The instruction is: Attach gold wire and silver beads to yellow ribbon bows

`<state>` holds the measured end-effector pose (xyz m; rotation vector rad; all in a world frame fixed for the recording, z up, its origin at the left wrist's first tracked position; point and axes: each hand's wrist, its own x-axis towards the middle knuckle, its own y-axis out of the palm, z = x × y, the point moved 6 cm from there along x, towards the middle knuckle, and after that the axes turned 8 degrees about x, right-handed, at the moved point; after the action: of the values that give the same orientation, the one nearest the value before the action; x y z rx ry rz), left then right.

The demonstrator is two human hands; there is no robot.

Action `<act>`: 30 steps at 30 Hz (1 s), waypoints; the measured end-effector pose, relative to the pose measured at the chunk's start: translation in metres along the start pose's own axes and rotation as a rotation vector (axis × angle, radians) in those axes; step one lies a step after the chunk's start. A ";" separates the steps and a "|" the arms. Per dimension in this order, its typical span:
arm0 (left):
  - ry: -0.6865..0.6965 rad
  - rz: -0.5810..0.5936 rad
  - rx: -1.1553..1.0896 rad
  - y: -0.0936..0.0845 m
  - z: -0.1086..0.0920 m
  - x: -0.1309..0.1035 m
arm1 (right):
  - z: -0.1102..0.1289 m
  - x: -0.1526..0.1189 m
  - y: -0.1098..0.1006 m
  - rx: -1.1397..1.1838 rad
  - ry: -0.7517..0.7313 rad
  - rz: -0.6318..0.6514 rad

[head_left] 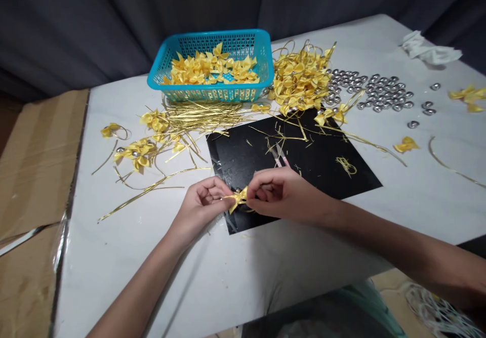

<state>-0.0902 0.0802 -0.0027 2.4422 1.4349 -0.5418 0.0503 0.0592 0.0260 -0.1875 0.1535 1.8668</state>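
Over the near edge of a black mat (322, 166), a yellow ribbon bow (238, 200) is pinched between both hands. My left hand (207, 199) grips its left side with thumb and forefinger. At its right side my right hand (277, 191) has thumb and forefinger pressed together. A dark shiny spot shows at the top of the bow, and a bit of gold cord curves below it. Just beyond my right hand lies a pair of small scissors (280, 156) with pink handles, partly hidden by that hand.
A blue basket (212, 92) of yellow bows stands at the back. Gold cords (205, 118) lie before it, a pile of corded bows (301, 77) beside it. Silver beads (385, 92) spread rightward. Finished-looking bows (138, 153) sit left; a white cloth (431, 49) lies far right.
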 end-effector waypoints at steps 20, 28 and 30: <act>-0.050 0.049 0.241 0.004 0.003 -0.003 | -0.004 0.001 0.000 -0.204 -0.038 0.055; -0.034 0.064 0.217 0.007 0.005 -0.003 | -0.005 0.001 0.003 -0.177 0.029 0.066; -0.029 0.043 0.217 0.008 0.004 -0.003 | -0.005 0.001 0.003 -0.177 0.004 0.045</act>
<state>-0.0856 0.0724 -0.0052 2.6118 1.3728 -0.7561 0.0472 0.0583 0.0214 -0.3117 -0.0051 1.9248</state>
